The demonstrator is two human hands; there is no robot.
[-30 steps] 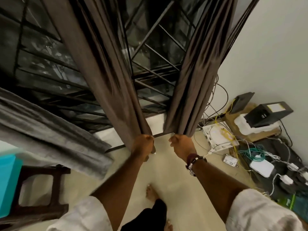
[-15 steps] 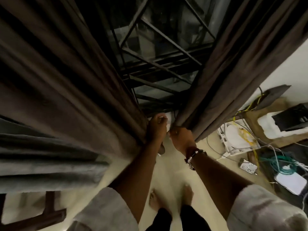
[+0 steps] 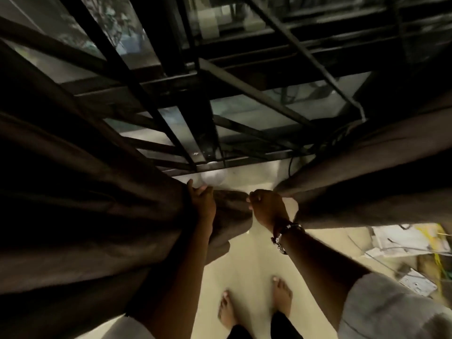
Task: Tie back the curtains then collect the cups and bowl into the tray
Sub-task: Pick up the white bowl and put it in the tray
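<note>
A: What fills nine o'clock?
B: The left curtain (image 3: 80,204), dark brown, gathered in heavy folds. The left hand (image 3: 204,204) grips its bunched edge near the centre, fingers curled round the cloth.

A: And behind, at twelve?
B: A window grille (image 3: 220,77) of dark metal bars, glass behind it, and a pale window sill (image 3: 249,174) just below. A small white round thing lies on the sill just above the left hand; I cannot tell what it is.

A: Further right?
B: The right hand (image 3: 267,207), a beaded bracelet (image 3: 283,234) on its wrist, pinches the gathered edge of the right curtain (image 3: 367,182), which spreads toward three o'clock. The two hands are near each other, not touching.

A: The floor?
B: Cream floor (image 3: 247,260), bare feet (image 3: 254,307) at six o'clock. At four o'clock, a white box (image 3: 406,239) with yellow cables (image 3: 437,258) and a wall plate (image 3: 415,285), all blurred.
</note>
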